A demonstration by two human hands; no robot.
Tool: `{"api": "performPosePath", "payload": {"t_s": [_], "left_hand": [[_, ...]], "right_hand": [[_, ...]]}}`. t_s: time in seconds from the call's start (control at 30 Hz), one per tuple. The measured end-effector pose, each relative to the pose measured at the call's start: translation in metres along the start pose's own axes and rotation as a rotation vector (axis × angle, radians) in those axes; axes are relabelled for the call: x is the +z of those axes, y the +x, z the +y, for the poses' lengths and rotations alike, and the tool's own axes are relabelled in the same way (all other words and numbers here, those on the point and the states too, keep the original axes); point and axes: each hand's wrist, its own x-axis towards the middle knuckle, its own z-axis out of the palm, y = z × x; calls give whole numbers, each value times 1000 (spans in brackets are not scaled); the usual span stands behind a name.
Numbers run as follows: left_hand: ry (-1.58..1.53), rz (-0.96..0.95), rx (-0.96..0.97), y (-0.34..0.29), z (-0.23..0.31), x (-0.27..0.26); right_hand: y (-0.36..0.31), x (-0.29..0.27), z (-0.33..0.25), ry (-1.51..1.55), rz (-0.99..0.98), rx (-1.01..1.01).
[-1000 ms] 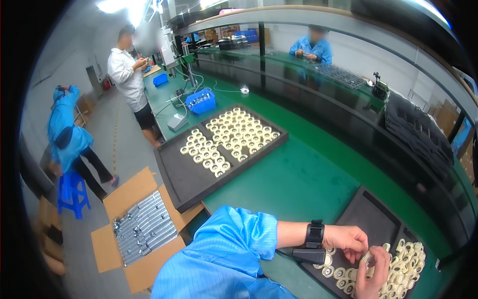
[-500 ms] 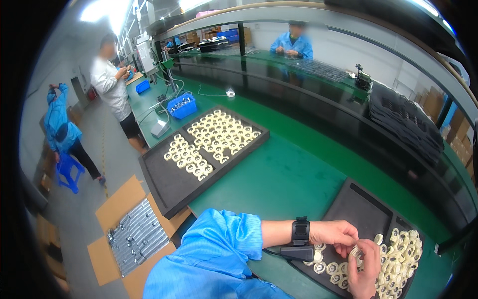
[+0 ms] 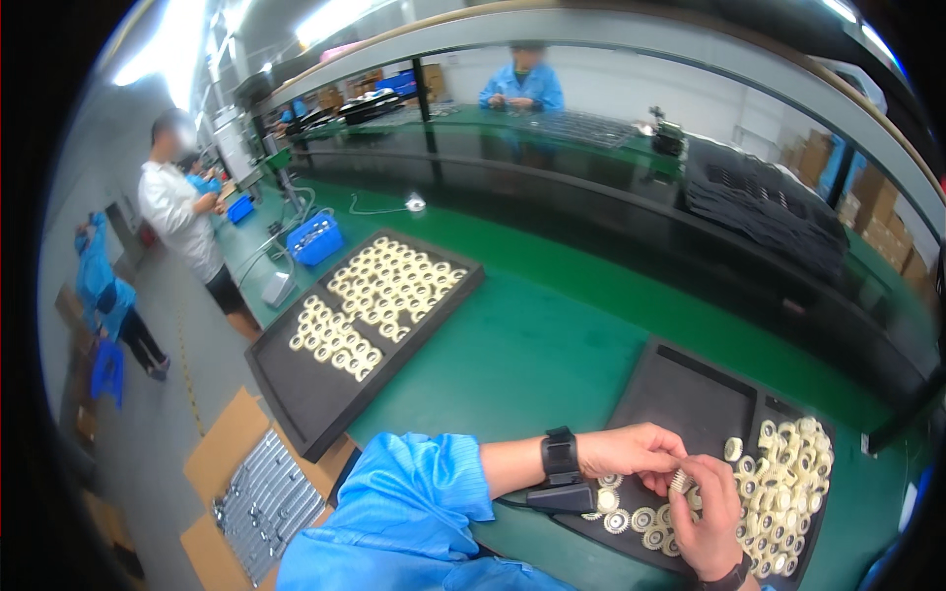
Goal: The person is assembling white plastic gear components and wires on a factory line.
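A: Cream gear (image 3: pixel 680 482)?
B: One, over the black tray (image 3: pixel 662 396), partly hidden (edges covered); right hand (image 3: pixel 708 514), grip clamped on it
A: Left hand (image 3: pixel 629 451)?
B: Close beside the gear, tips hard to make out; grip together or apart, cannot tell

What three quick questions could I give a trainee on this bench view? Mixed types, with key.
1. True or false: both of the wearer's hands are empty.
2. What fills the open cardboard box? a) cream gears b) silvery parts c) blue bins
3. Fill in: the nearer blue bin stands on a ___ tabletop.

Key: 1. False; the right hand holds a cream gear, with the left hand close beside it. 2. b. 3. Green.
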Motion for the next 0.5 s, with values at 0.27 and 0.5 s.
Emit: {"api": "performPosePath", "payload": {"t_s": [0.27, 0.5], "left_hand": [[40, 33, -55, -5, 4, -5], [4, 102, -105, -7, 12, 5]], "right_hand": [[-6, 10, 29, 10, 65, -105], [-12, 8, 28, 78, 109, -113]]}}
